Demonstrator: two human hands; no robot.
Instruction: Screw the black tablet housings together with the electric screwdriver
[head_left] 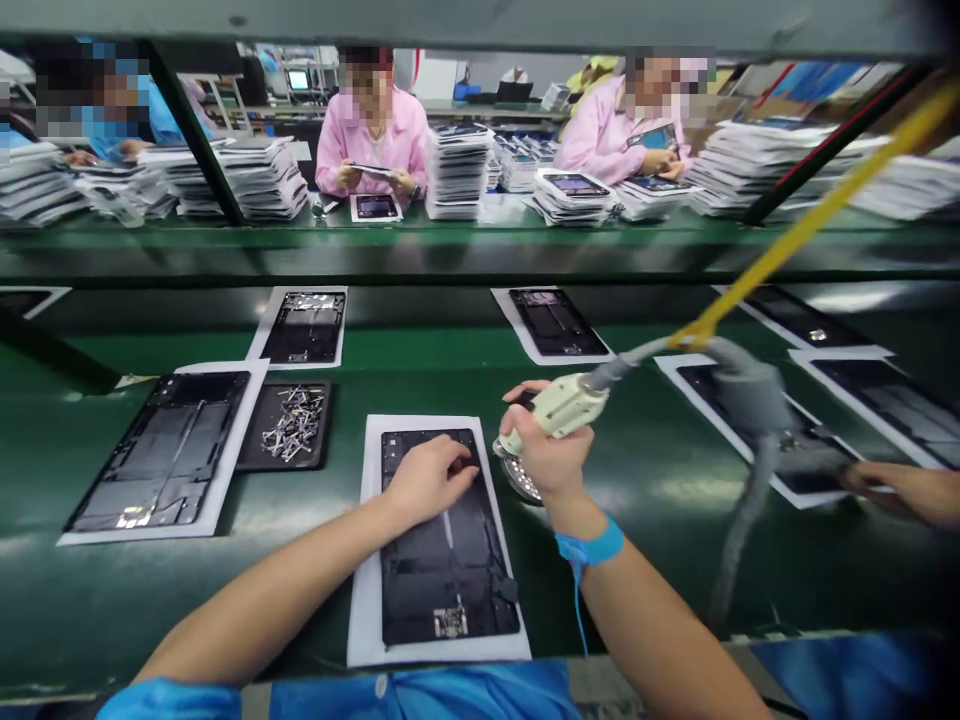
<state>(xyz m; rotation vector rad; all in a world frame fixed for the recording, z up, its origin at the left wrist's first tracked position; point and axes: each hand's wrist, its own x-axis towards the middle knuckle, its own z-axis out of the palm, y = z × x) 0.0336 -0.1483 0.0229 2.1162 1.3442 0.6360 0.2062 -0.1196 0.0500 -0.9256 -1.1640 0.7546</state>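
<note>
In the head view, a black tablet back housing (442, 570) lies on a white sheet (367, 600) in front of me. My left hand (431, 480) rests over its upper part, fingers curled and thumb close to them; whatever they may hold is hidden. My right hand (551, 455) grips a cream electric screwdriver (566, 405), its cable leading up and right. The screwdriver's tip points down-left over a round metal dish (525, 482) beside the sheet, its bit hidden by the hand. A blue band (591, 545) circles my right wrist.
A black tray (319, 455) of small metal parts stands left, partly under a sheet bearing another housing (161, 450). More housings lie farther back and right. A yellow strap (810, 220) holds the cable. At right, a co-worker's hand (900, 490) touches a housing. People sit opposite among stacks.
</note>
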